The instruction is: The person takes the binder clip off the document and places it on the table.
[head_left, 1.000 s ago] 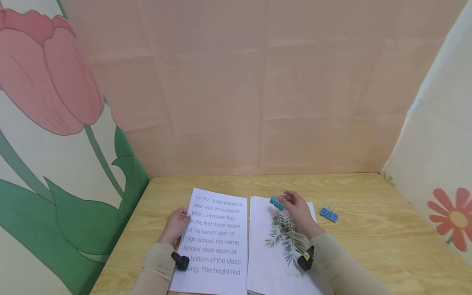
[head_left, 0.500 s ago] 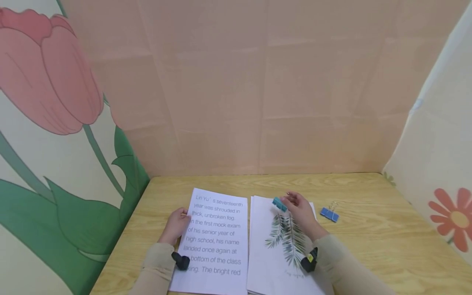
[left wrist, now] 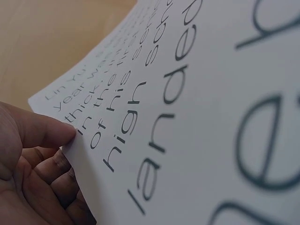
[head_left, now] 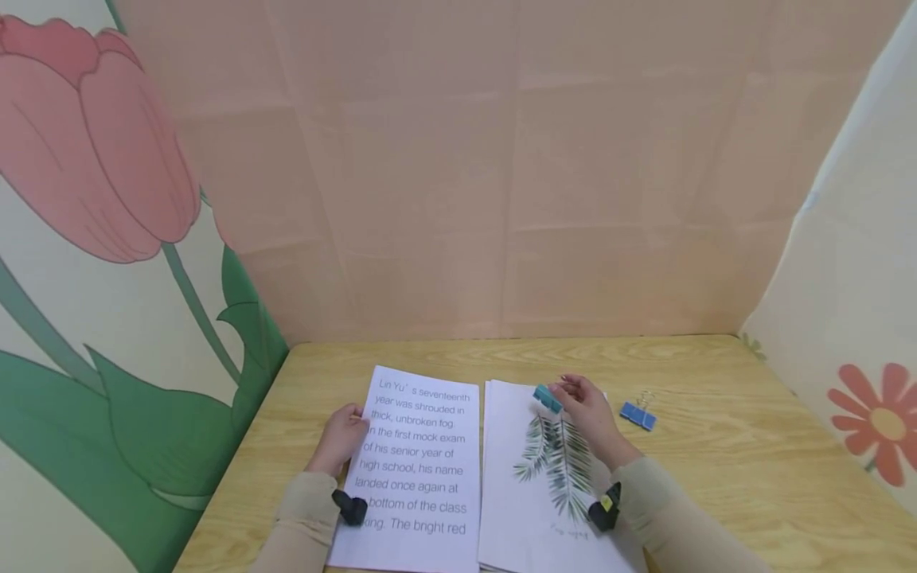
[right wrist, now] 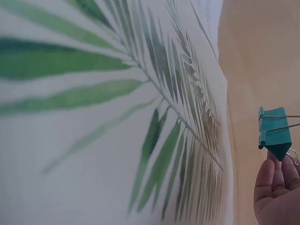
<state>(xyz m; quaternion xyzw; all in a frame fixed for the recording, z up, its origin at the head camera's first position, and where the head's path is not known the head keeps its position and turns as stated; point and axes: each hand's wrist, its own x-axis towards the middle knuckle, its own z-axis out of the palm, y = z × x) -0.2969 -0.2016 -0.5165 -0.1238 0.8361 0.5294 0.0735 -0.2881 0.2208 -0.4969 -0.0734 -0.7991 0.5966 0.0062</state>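
Observation:
On the left page of text (head_left: 419,493), my left hand (head_left: 340,438) pinches the left edge. Its thumb (left wrist: 44,133) lies on the printed side and its fingers curl beneath, as the left wrist view shows. My right hand (head_left: 593,422) holds a teal binder clip (head_left: 548,398) above the top of the right-hand stack, whose top sheet (head_left: 512,509) bears a green palm-leaf picture. In the right wrist view the clip (right wrist: 276,129) sits at the fingertips, its wire handles pointing to the right and the body beyond the sheet's edge.
A blue binder clip (head_left: 637,416) lies on the wooden table (head_left: 738,446), right of the palm-leaf stack. The two paper piles lie side by side, almost meeting. A pink backdrop (head_left: 444,199) stands behind the table, with flower-printed panels at both sides.
My right hand has shifted slightly to the right and toward me, carrying the teal binder clip. My left hand keeps its pinch on the page and has hardly moved.

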